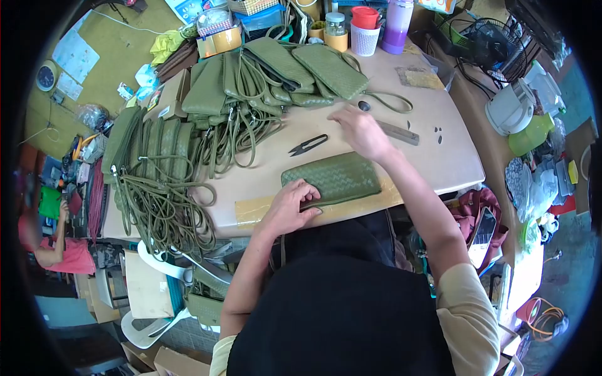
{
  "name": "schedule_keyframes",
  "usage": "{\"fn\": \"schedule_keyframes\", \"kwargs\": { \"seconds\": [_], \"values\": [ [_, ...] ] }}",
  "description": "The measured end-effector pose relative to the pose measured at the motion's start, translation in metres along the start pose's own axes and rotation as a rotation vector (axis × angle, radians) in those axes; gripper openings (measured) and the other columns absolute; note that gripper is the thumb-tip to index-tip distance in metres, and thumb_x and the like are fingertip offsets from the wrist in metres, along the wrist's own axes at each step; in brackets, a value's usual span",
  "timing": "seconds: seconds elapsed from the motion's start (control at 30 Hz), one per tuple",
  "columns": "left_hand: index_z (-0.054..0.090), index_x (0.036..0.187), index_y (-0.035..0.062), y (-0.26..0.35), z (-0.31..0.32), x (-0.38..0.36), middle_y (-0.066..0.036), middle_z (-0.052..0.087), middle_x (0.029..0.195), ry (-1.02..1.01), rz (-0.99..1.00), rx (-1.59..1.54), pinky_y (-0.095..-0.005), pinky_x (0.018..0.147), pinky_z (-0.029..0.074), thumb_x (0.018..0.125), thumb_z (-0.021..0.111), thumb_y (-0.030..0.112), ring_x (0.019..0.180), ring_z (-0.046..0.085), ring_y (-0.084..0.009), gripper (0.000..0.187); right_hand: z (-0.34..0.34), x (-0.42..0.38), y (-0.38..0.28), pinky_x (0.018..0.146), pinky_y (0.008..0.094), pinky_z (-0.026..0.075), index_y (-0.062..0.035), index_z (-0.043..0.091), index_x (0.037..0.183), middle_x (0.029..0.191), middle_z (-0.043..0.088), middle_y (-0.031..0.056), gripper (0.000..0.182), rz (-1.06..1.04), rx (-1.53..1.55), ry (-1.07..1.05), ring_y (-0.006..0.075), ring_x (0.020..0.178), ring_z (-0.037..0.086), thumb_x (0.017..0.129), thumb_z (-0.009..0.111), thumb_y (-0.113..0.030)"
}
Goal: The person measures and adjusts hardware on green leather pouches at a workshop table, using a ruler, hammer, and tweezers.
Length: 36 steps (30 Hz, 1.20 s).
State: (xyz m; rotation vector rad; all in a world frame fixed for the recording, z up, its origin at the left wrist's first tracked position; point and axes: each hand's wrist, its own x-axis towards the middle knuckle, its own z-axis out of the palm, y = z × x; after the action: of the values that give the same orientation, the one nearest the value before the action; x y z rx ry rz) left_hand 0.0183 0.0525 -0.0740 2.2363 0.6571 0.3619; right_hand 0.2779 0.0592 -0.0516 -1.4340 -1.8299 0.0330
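A green woven-pattern pouch (342, 178) lies flat at the table's near edge. My left hand (295, 203) grips its near left corner, fingers on top and thumb along the near edge. Above the table beyond the pouch is my right hand (364, 131), its fingers drawn together; whatever they may hold is too small to make out. Black thread snips (308, 145) rest to the left of that hand. Just to its right lies a flat metal bar (399, 133), and a dark round piece (364, 106) sits behind it.
Green pouches with straps (216, 84) are piled at the back, with more stacked pouches (166, 147) at the left. Looped cords (166, 213) hang over the left edge. A purple bottle (397, 25) and a white cup (364, 41) stand at the back. Another person (63, 254) is far left.
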Motion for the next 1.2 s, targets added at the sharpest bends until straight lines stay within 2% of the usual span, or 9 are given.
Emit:
{"fn": "schedule_keyframes", "kwargs": {
  "seconds": [0.23,0.33,0.37,0.47,0.57,0.63,0.7,0.93,1.2],
  "values": [
    [0.066,0.092,0.0056,-0.007,0.016,-0.017,-0.010,0.060,0.091,0.388,0.191,0.161,-0.0362,0.077,0.048,0.076,0.073,0.013,0.087,0.058,-0.0290,0.019,0.071,0.042,0.034,0.081,0.0443,0.050,-0.0039,0.062,0.078,0.085,0.065,0.0182,0.027,0.336,-0.357,-0.196,0.0369,0.088,0.063,0.087,0.059,-0.029],
    [0.066,0.091,0.0048,0.006,0.001,-0.014,-0.011,0.063,0.085,0.436,0.115,0.129,-0.0354,0.071,0.049,0.077,0.071,0.009,0.078,0.060,-0.0292,0.015,0.056,0.053,0.026,0.085,0.0449,0.050,-0.0055,0.066,0.097,0.098,0.066,0.0189,0.063,0.324,-0.403,-0.433,0.0340,0.095,0.063,0.074,0.065,-0.064],
    [0.066,0.093,0.0031,0.014,-0.012,-0.011,-0.010,0.063,0.082,0.416,0.083,0.077,-0.0322,0.069,0.049,0.078,0.070,0.005,0.075,0.061,-0.0250,0.016,0.051,0.055,0.023,0.085,0.0449,0.050,-0.0055,0.066,0.097,0.098,0.066,0.0189,0.063,0.318,-0.406,-0.434,0.0340,0.095,0.063,0.074,0.065,-0.064],
    [0.066,0.097,0.0013,0.033,-0.045,-0.011,-0.008,0.065,0.081,0.358,-0.007,-0.044,-0.0278,0.068,0.048,0.079,0.067,0.000,0.072,0.061,-0.0180,0.018,0.030,0.059,0.015,0.094,0.0419,0.047,-0.0109,0.064,0.118,0.115,0.064,0.0174,0.061,0.307,-0.281,-0.468,0.0328,0.110,0.059,0.078,0.066,-0.058],
    [0.067,0.099,0.0017,0.031,-0.067,-0.011,-0.006,0.065,0.083,0.276,-0.144,-0.174,-0.0257,0.069,0.046,0.082,0.064,-0.002,0.075,0.058,-0.0113,0.018,-0.015,0.060,-0.004,0.097,0.0420,0.045,-0.0099,0.062,0.119,0.120,0.061,0.0161,0.059,0.371,0.013,-0.356,0.0320,0.115,0.056,0.081,0.065,-0.054],
    [0.067,0.099,0.0011,0.021,-0.076,-0.007,-0.006,0.066,0.083,0.151,-0.158,-0.145,-0.0261,0.071,0.047,0.083,0.063,-0.001,0.077,0.059,-0.0115,0.017,-0.043,0.046,-0.018,0.093,0.0405,0.046,-0.0078,0.062,0.117,0.120,0.061,0.0149,0.052,0.339,0.290,-0.564,0.0333,0.108,0.059,0.082,0.068,-0.046],
    [0.068,0.100,0.0014,0.004,-0.075,-0.002,-0.006,0.066,0.084,0.158,-0.184,-0.156,-0.0265,0.073,0.047,0.084,0.064,0.002,0.079,0.060,-0.0134,0.017,-0.048,0.015,-0.033,0.083,0.0405,0.050,-0.0052,0.064,0.111,0.104,0.066,0.0135,0.042,-0.107,0.372,-0.529,0.0336,0.093,0.063,0.079,0.073,-0.031],
    [0.070,0.102,0.0042,-0.003,-0.055,-0.012,-0.008,0.066,0.093,0.353,0.149,0.080,-0.0305,0.070,0.052,0.076,0.073,0.003,0.079,0.064,-0.0212,0.026,-0.020,-0.055,-0.037,0.068,0.0344,0.054,-0.0048,0.067,0.102,0.097,0.063,0.0095,0.033,-0.090,0.183,-0.062,0.0267,0.080,0.064,0.070,0.070,0.002],
    [0.072,0.088,0.0089,-0.022,-0.037,-0.016,-0.004,0.066,0.091,0.566,0.435,0.446,-0.0278,0.055,0.051,0.069,0.070,-0.002,0.070,0.061,-0.0175,0.022,-0.010,-0.069,-0.029,0.056,0.0295,0.051,-0.0132,0.070,0.098,0.098,0.063,0.0037,0.041,-0.345,-0.069,0.084,0.0182,0.068,0.060,0.059,0.067,0.000]
  ]
}}
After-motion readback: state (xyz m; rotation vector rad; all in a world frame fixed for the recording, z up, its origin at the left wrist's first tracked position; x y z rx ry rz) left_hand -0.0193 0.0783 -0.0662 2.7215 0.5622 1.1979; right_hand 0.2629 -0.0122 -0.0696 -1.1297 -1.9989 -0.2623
